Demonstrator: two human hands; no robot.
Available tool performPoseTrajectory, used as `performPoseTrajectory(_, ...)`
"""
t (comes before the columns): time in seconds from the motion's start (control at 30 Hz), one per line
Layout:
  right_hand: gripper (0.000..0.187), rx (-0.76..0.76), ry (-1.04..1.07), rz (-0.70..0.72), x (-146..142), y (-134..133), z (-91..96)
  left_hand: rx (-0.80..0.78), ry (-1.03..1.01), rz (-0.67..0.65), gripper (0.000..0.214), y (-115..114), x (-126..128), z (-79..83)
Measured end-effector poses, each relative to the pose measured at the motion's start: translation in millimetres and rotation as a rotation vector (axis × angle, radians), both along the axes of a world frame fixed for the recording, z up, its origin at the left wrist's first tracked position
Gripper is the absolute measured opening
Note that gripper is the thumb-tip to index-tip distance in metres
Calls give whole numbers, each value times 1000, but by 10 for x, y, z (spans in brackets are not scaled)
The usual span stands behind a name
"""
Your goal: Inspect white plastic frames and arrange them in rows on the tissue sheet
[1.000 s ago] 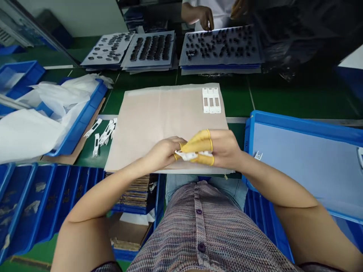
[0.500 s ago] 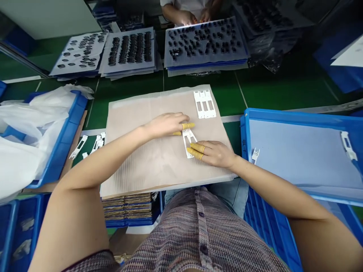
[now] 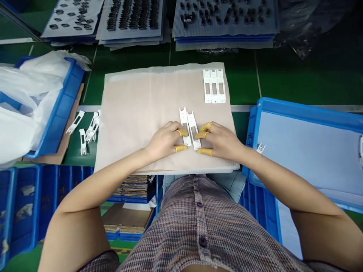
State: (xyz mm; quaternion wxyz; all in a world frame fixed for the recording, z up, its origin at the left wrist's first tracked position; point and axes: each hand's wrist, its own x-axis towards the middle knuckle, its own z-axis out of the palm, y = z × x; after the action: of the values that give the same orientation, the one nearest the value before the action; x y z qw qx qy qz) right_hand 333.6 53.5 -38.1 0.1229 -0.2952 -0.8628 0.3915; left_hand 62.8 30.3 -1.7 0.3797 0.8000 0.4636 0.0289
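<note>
Two long white plastic parts [image 3: 189, 126] lie side by side on a beige cardboard sheet [image 3: 138, 109]. My left hand [image 3: 166, 139] pinches the near end of the left part with fingertips in yellow finger cots. The right part is gripped the same way at its near end by my right hand [image 3: 219, 140]. Three more white parts [image 3: 214, 85] lie in a neat row at the sheet's far right corner.
A blue bin [image 3: 61, 113] with white plastic bags sits at left, loose white parts [image 3: 86, 130] beside it. A blue tray [image 3: 306, 147] with a grey liner is at right. Sheets of small black parts [image 3: 224, 17] lie across the far side.
My hands held parts together near my body, then laid one on the sheet. Now both hands hold two parts side by side on the sheet. The camera has tilted down.
</note>
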Motion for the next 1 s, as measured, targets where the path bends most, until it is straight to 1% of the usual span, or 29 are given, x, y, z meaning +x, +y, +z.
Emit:
performPoseTrajectory(0.1,29,24,-42,40,-67,-33,-11,39,66,17,35,-79,81,-68)
performPoseTrajectory(0.17,28,52,-37,45,-67,-37,12,52,60,45,30,-96,102,-46)
performPoseTrajectory(0.23,27,74,-12,36,-29,-2,52,72,23,84,27,-71,81,19)
performPoseTrajectory(0.3,27,87,12,-3,21,95,87,94,-10,132,26,30,30,97)
performPoseTrajectory(0.4,26,112,-9,-104,30,377,81,78,27,192,28,354,-24,146)
performPoseTrajectory(0.47,27,117,-76,-179,-40,631,25,40,95,209,29,649,5,90)
performPoseTrajectory(0.53,28,79,-182,-237,-153,887,-55,1,149,214,28,946,91,-31)
performPoseTrajectory(0.6,30,30,-289,-258,-264,1097,-133,-29,183,209,24,1196,204,-181)
performPoseTrajectory(0.67,33,7,-353,-254,-337,1233,-193,-42,212,190,23,1370,304,-320)
performPoseTrajectory(0.73,34,12,-376,-246,-364,1300,-227,-40,238,168,22,1467,368,-420)
performPoseTrajectory(0.8,34,15,-393,-239,-356,1323,-240,-39,253,154,23,1505,395,-474)
performPoseTrajectory(1.0,34,12,-433,-221,-288,1330,-251,-64,273,120,23,1475,417,-488)
